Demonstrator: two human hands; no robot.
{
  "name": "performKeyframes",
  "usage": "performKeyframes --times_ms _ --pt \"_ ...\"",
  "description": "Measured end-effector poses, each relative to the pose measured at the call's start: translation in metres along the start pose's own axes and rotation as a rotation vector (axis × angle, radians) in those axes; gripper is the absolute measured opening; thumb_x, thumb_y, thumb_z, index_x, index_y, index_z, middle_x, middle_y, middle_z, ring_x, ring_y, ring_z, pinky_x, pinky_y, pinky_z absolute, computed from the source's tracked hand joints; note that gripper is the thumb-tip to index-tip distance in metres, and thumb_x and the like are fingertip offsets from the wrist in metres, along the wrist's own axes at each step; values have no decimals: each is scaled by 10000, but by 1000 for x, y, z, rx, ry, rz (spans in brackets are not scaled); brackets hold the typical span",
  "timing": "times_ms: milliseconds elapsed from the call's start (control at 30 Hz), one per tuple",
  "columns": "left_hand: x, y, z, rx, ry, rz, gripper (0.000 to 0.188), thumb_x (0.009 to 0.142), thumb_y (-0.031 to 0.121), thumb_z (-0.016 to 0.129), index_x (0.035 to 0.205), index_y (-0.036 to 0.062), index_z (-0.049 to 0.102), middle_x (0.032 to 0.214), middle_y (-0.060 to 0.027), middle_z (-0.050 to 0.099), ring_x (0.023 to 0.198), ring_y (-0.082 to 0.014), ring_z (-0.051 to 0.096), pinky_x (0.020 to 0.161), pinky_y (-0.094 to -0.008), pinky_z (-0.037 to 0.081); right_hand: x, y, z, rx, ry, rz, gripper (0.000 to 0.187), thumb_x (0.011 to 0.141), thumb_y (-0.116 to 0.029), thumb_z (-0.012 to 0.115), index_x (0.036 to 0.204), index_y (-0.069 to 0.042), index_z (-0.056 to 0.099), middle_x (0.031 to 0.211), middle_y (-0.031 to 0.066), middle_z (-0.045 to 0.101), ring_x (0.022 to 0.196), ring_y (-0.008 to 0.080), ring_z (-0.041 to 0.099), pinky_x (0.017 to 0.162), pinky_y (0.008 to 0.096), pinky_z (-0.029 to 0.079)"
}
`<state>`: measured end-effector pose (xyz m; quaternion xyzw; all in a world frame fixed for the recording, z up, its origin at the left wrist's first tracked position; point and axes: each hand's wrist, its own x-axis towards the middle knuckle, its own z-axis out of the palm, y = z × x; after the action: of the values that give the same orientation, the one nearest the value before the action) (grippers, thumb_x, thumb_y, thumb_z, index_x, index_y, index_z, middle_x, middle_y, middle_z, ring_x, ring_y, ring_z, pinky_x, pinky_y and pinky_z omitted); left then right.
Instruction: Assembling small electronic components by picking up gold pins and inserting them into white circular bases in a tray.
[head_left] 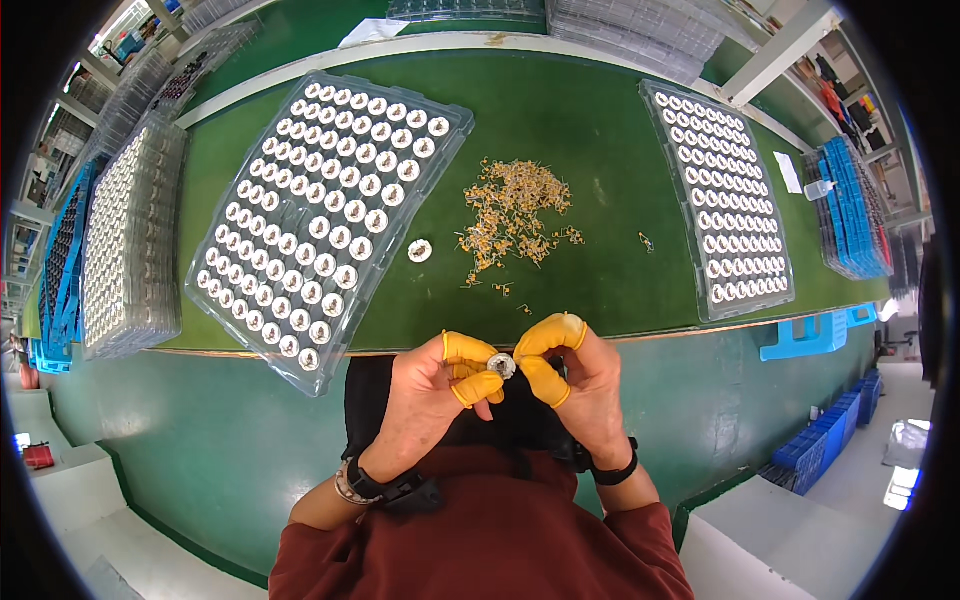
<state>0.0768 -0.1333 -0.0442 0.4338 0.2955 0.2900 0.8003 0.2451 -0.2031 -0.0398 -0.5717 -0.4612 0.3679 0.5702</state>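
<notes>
Close to my body at the table's near edge, my left hand [424, 388] pinches a small round white part [502, 367] with a greyish metal middle. Yellow finger cots cover the thumb and fingertips of both hands. From the other side, my right hand [582, 378] has its thumb and index finger pressed together at the part's rim; whatever lies between them is too small to make out. Beyond my hands lies a loose pile of small yellow components with thin wire legs [520, 205]. One white round part [420, 250] rests alone left of the pile.
At the left, a clear plastic tray [455, 116] of white round parts overhangs the table's near edge. Another filled tray [750, 307] lies at the right. Stacked trays [135, 250] stand far left, blue trays [850, 215] far right. A blue stool [805, 337] is below the table.
</notes>
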Motion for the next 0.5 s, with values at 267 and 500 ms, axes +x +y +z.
performKeyframes --times_ms 267,500 --pt "-2 0 1 12 -9 8 163 858 -39 675 1005 -21 610 892 -82 660 710 -128 645 529 -230 540 -3 10 8 18 47 -62 154 785 27 698 892 -35 606 785 12 591 649 98 516 589 230 429" --pt "-2 0 0 17 -8 -3 149 858 -45 672 997 -23 625 902 -80 660 716 -126 643 533 -228 539 -4 10 8 -111 19 -142 170 788 99 656 907 -12 606 862 57 612 750 157 583 662 265 469"
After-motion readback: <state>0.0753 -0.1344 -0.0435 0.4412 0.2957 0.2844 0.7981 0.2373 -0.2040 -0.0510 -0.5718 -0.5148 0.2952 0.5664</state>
